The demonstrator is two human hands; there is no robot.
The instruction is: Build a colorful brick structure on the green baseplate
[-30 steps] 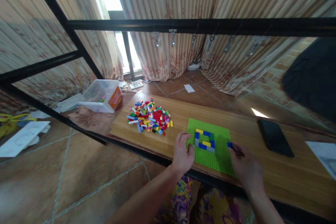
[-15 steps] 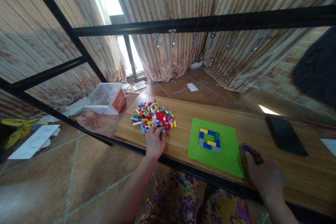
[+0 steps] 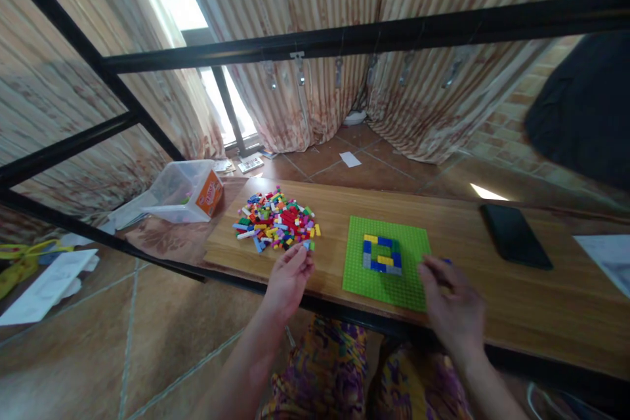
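Observation:
My left hand (image 3: 290, 279) is closed in a pinch on a small light blue toy brick (image 3: 306, 245), held just in front of a heap of mixed bricks (image 3: 278, 220). My right hand (image 3: 455, 305) hovers by the right edge of a green baseplate (image 3: 357, 269), thumb and fingers drawn together; whatever may be between them is hidden. On the baseplate stands a square ring of blue, yellow, grey and green bricks (image 3: 382, 268). A loose blue brick (image 3: 447, 261) shows just past my right hand's fingers.
A black phone (image 3: 514, 236) and a white sheet (image 3: 605, 259) lie on the right of the wooden table (image 3: 335, 203). A clear plastic box (image 3: 182, 200) with an orange label stands off the table's left end. A black metal bar (image 3: 344, 42) crosses behind the table.
My left hand has drawn back from the heap with the light blue brick. My right hand has moved left from the blue brick to the baseplate's edge. The view has shifted somewhat.

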